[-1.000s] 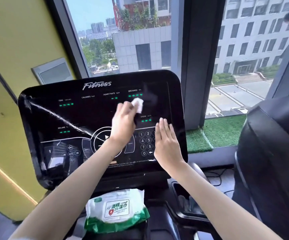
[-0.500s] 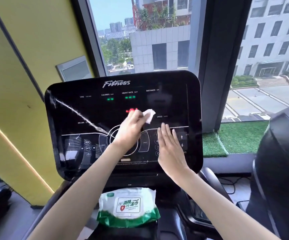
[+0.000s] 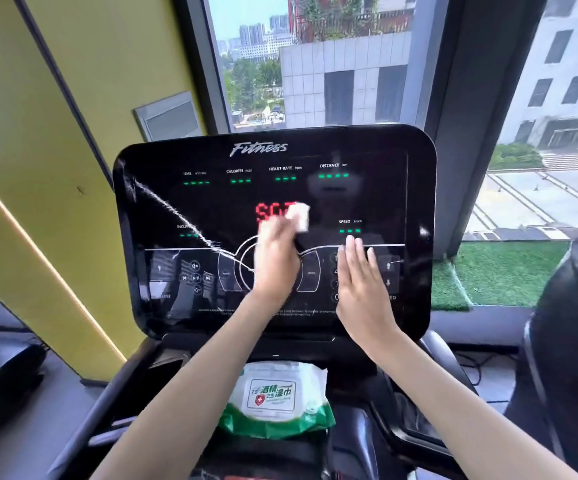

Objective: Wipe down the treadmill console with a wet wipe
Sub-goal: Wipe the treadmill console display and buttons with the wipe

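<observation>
Your left hand pinches a small crumpled white wet wipe, pressed against the middle of the glossy black treadmill console, right at the red lit readout. Your right hand lies flat and released on the keypad area at lower right, fingers straight, touching the panel, holding nothing. It looks like bracing.

Step in hand, as I judge it: mid-wipe of the centre display zone. The wipe is blurred, so likely mid-stroke.

A pale diagonal streak runs from the upper left corner down toward the round centre control. You cannot tell whether it is a wet trail, a reflection or a scratch. A white-and-green soft pack of wipes sits in the tray below the console, between your forearms.

Next move, my guess: sweep the wipe across the top row of green readouts, then out to the left side and the edges. Then lift the right hand so the keypad under it gets done. This calls for light, flat pressure, since the touch keys may trigger.
</observation>
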Action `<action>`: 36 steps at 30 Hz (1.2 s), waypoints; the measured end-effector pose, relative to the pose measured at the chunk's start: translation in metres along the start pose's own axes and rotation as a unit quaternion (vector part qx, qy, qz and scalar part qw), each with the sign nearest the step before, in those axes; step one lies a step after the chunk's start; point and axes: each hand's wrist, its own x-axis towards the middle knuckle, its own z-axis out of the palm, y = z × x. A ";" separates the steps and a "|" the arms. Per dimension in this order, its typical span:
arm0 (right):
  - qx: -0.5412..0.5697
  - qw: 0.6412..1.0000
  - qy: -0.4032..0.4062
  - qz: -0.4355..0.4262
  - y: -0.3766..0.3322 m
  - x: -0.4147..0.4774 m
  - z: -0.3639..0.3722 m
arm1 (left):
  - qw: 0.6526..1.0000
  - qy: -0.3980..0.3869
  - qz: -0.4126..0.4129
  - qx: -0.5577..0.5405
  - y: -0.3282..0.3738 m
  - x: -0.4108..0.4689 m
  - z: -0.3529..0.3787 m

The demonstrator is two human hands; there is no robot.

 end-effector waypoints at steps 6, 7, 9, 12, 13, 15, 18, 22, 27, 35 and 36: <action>-0.009 1.000 0.008 -0.005 0.002 -0.001 0.001 | 0.998 0.035 -0.041 -0.020 -0.018 0.004 -0.008; -0.011 1.000 0.006 -0.004 0.002 -0.001 0.001 | 0.989 0.067 -0.127 -0.033 -0.015 0.005 -0.007; -0.013 1.000 0.001 -0.004 0.001 -0.001 0.002 | 0.992 0.024 -0.122 -0.030 0.002 0.004 -0.003; -0.019 1.000 -0.002 -0.010 0.002 -0.002 0.003 | 0.988 -0.080 0.136 0.007 0.004 -0.006 0.004; -0.019 1.000 0.003 -0.012 0.003 -0.002 0.003 | 0.989 -0.066 0.131 0.004 -0.005 -0.001 0.002; -0.015 1.000 0.011 -0.012 0.004 -0.002 0.003 | 0.998 0.046 -0.028 -0.025 -0.019 0.010 -0.003; -0.013 1.000 0.012 -0.013 0.003 -0.003 0.004 | 0.978 0.127 -0.163 -0.041 -0.006 0.011 0.003; 0.001 1.000 -0.011 -0.022 0.008 -0.002 0.000 | 0.980 -0.080 0.182 -0.020 0.008 -0.001 0.015; 0.033 0.999 -0.036 -0.011 0.021 -0.007 -0.016 | 0.995 0.076 0.001 -0.067 0.008 0.042 0.014; 0.066 0.989 0.014 0.135 0.045 -0.037 -0.014 | 0.920 -0.168 0.355 0.000 0.060 0.021 0.053; 0.065 0.989 0.011 0.132 0.047 -0.042 -0.015 | 0.899 -0.197 0.392 0.007 0.056 0.026 0.051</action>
